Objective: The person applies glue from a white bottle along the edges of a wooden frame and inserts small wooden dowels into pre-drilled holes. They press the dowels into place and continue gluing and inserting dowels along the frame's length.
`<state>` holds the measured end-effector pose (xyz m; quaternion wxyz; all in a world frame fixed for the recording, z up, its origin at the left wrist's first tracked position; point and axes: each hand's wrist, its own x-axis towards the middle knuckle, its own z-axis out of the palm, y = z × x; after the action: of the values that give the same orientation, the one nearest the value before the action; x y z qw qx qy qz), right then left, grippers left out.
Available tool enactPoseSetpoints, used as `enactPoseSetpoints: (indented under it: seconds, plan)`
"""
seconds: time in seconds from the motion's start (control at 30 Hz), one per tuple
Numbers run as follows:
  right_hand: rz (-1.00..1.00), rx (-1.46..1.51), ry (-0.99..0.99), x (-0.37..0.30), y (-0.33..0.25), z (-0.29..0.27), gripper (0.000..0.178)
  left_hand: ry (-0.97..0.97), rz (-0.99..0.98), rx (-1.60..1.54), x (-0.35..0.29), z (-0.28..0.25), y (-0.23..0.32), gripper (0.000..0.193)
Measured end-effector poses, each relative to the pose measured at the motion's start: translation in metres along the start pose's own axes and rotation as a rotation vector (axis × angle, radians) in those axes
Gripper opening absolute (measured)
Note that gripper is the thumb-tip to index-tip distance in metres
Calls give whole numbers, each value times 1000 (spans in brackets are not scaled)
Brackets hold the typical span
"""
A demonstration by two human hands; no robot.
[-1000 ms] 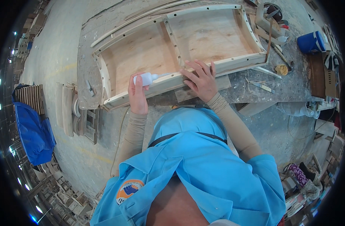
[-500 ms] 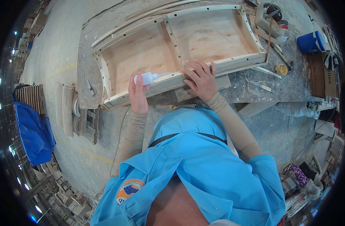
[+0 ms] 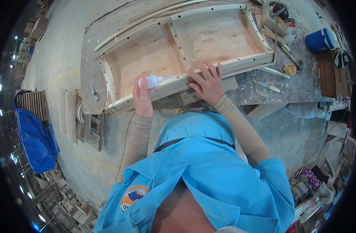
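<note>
A wooden frame (image 3: 143,88) with a plywood bottom and a cross rail (image 3: 177,40) in the middle lies on the workbench. Dark holes run along its rails. My left hand (image 3: 143,95) is closed round a small white squeeze bottle (image 3: 150,82) held on its side. The bottle's thin nozzle points right, over the near rail close to the cross rail. Just right of the nozzle tip, my right hand (image 3: 209,83) lies over the near rail with its fingers spread. Whether the tip touches the wood I cannot tell.
A blue bucket (image 3: 319,40) stands at the right, beyond a small round tub of yellowish paste (image 3: 290,69) and a flat-handled tool (image 3: 272,88). Long curved wood strips (image 3: 147,19) lie behind the frame. Left of the bench (image 3: 93,70) are wooden pieces (image 3: 71,116) and a blue cover (image 3: 36,139).
Both hands and the bottle keep nearly the same place on the near rail. The fingers of my right hand have shifted slightly. The view has tilted a little.
</note>
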<state>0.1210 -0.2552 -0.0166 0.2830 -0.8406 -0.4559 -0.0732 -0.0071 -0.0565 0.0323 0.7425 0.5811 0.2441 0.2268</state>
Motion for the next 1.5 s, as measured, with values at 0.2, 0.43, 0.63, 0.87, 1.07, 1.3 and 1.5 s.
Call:
enactPoseSetpoints:
  seconds: [0.2, 0.43, 0.63, 0.87, 1.07, 1.3, 1.5]
  plan:
    - [65, -79, -96, -25, -12, 5, 65, 11, -12, -28, -1, -1, -1, 26]
    - [84, -137, -145, -26, -14, 11, 64, -2, -22, -3, 0, -2, 1, 26]
    - [71, -118, -124, -27, -12, 9, 65, -15, -10, 10, 0, 1, 6, 24]
    - [126, 22, 102, -35, -3, 16, 78, -7, 70, 279, -5, 9, 15, 23]
    - [200, 18, 213, -35, 12, 14, 85, -33, 146, 442, -6, 20, 21, 25]
    - [191, -13, 237, -33, 14, 16, 82, -45, 185, 547, -6, 18, 17, 22]
    - [173, -23, 224, -33, 15, 13, 81, -19, 196, 592, -8, 22, 19, 22]
